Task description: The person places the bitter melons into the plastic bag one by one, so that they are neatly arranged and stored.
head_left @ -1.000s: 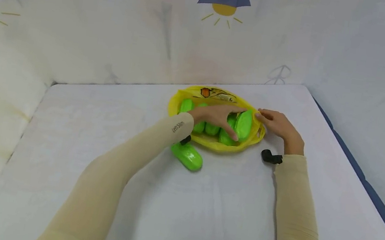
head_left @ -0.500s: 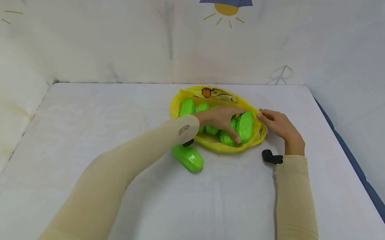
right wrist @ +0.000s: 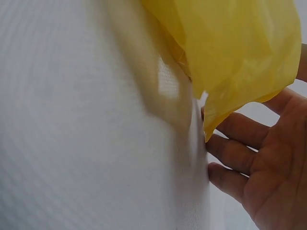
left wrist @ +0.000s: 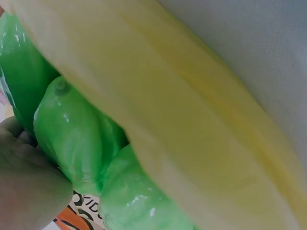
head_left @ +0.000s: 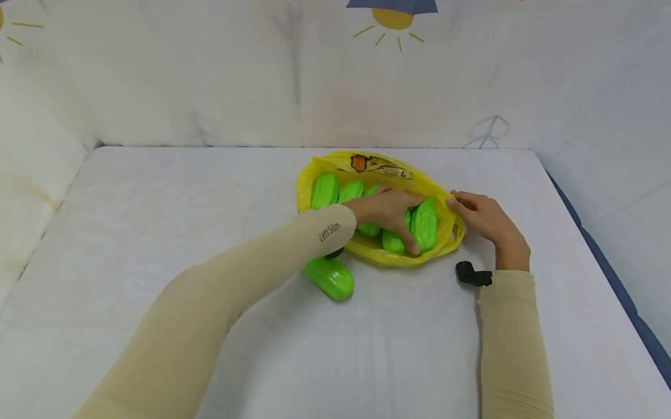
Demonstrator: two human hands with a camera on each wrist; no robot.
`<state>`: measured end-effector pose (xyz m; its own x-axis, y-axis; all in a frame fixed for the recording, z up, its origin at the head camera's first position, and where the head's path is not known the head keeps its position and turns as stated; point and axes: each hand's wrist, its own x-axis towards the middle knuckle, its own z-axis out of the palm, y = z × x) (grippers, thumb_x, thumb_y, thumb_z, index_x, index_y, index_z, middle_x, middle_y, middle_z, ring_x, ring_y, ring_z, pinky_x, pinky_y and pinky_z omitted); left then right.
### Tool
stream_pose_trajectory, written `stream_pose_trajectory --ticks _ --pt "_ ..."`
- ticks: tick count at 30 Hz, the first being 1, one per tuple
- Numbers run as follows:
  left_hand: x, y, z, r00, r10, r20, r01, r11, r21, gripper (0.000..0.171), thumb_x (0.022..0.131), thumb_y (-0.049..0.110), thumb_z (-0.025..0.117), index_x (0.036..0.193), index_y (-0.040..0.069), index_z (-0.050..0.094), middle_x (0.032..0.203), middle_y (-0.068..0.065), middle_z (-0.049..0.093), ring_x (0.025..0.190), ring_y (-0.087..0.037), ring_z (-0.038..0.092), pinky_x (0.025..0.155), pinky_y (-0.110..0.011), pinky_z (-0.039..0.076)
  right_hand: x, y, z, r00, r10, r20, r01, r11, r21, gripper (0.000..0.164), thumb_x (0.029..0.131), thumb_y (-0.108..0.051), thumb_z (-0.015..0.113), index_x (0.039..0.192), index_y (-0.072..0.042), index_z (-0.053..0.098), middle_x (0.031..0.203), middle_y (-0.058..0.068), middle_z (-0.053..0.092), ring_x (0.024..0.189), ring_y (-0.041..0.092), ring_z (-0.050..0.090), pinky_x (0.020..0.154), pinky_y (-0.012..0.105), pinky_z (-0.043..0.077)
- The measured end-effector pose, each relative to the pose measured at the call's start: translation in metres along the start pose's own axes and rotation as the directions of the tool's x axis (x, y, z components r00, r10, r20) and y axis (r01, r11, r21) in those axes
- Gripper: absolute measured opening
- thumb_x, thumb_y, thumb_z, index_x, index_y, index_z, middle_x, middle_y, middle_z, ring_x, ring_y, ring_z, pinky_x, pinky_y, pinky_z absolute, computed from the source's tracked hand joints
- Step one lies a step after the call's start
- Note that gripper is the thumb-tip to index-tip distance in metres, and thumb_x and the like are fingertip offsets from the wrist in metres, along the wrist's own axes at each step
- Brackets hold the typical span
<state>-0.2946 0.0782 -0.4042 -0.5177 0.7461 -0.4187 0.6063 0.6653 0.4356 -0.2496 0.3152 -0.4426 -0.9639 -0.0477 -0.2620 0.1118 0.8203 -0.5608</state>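
A yellow plastic bag [head_left: 390, 256] lies with its mouth spread, holding several shiny green cucumbers [head_left: 325, 190]. My left hand [head_left: 383, 210] reaches into it, thumb and fingers curved round a cucumber [head_left: 394, 241] towards the right side; the hand hides part of it. In the left wrist view, the palm [left wrist: 29, 177] lies against the cucumbers [left wrist: 76, 129], beyond the bag's yellow edge [left wrist: 182, 115]. My right hand [head_left: 488, 220] pinches the bag's right rim. Up close, the bag's corner [right wrist: 240, 62] hangs over the right hand's fingers [right wrist: 235, 151], hiding the pinching fingertips.
One more green cucumber [head_left: 331, 279] lies on the white-covered table [head_left: 312, 378], in front of the bag and partly under the left forearm. A white cloth wall [head_left: 214, 63] with printed lamps stands behind the table.
My left hand has shifted slightly and its fingers arch more; the rightmost cucumber has settled a little lower. The right hand stays at the bag's rim.
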Motion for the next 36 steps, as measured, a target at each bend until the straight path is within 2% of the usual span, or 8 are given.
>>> stream_pose_trajectory --ticks 9,14,18,23,30,33,36 --pt "-0.006 -0.008 0.004 0.998 0.042 -0.057 -0.04 0.999 0.023 0.118 0.072 0.064 0.077 0.159 0.017 0.014 0.165 -0.001 0.013 0.154 -0.02 0.001 0.125 -0.046 -0.001 0.002 -0.001 0.004 1.0 0.005 0.015 -0.005 1.0 -0.008 0.08 0.098 -0.063 0.037 0.152 -0.005 0.034 0.157 0.02 0.031 0.146 0.043 0.022 0.118 0.062 0.019" --pt "-0.017 -0.01 0.001 0.993 0.061 -0.102 -0.065 0.997 -0.039 0.118 0.07 0.064 0.078 0.158 0.016 0.015 0.165 0.001 0.012 0.154 -0.02 0.002 0.125 -0.044 0.0 0.002 -0.003 0.003 1.0 0.011 0.015 -0.011 1.0 -0.023 0.082 0.097 -0.065 0.036 0.152 -0.005 0.033 0.157 0.02 0.031 0.146 0.043 0.022 0.118 0.062 0.018" --pt "-0.026 -0.014 -0.001 0.991 0.059 -0.121 -0.072 0.992 -0.106 0.117 0.07 0.064 0.079 0.158 0.018 0.017 0.165 0.002 0.012 0.153 -0.02 0.007 0.126 -0.041 0.007 0.0 -0.004 0.002 1.0 0.013 0.019 -0.012 0.999 -0.029 0.083 0.097 -0.066 0.036 0.153 -0.006 0.032 0.158 0.02 0.03 0.146 0.044 0.021 0.118 0.062 0.017" --pt "-0.038 -0.023 -0.001 0.985 0.086 -0.148 -0.118 0.968 -0.221 0.113 0.072 0.057 0.081 0.158 0.02 0.018 0.165 0.005 0.015 0.152 -0.017 0.013 0.124 -0.039 0.016 -0.003 -0.004 0.0 1.0 0.009 0.016 -0.008 0.999 -0.038 0.082 0.097 -0.065 0.036 0.153 -0.005 0.031 0.157 0.021 0.03 0.146 0.045 0.021 0.118 0.063 0.017" --pt "-0.057 -0.038 -0.007 0.979 0.069 -0.192 -0.119 0.958 -0.263 0.114 0.071 0.059 0.08 0.158 0.022 0.018 0.164 0.006 0.017 0.152 -0.017 0.015 0.124 -0.041 0.018 -0.005 -0.007 -0.004 1.0 0.012 0.02 -0.011 1.0 -0.021 0.082 0.097 -0.065 0.037 0.153 -0.005 0.03 0.158 0.021 0.028 0.146 0.045 0.019 0.118 0.063 0.016" --pt "-0.065 -0.045 -0.003 0.976 0.068 -0.206 -0.126 0.95 -0.285 0.113 0.072 0.057 0.081 0.158 0.023 0.017 0.164 0.006 0.016 0.152 -0.017 0.015 0.124 -0.042 0.019 -0.005 -0.007 -0.003 1.0 0.018 0.026 -0.017 1.0 -0.021 0.083 0.096 -0.066 0.036 0.153 -0.005 0.03 0.158 0.021 0.027 0.146 0.046 0.019 0.118 0.064 0.016" --pt "-0.075 -0.049 0.003 0.973 0.08 -0.215 -0.137 0.954 -0.267 0.113 0.073 0.056 0.081 0.159 0.022 0.016 0.165 0.004 0.013 0.153 -0.018 0.012 0.124 -0.043 0.017 -0.005 -0.007 -0.002 1.0 0.018 0.025 -0.017 1.0 -0.024 0.084 0.096 -0.066 0.036 0.153 -0.005 0.03 0.158 0.021 0.028 0.146 0.046 0.019 0.117 0.064 0.016"
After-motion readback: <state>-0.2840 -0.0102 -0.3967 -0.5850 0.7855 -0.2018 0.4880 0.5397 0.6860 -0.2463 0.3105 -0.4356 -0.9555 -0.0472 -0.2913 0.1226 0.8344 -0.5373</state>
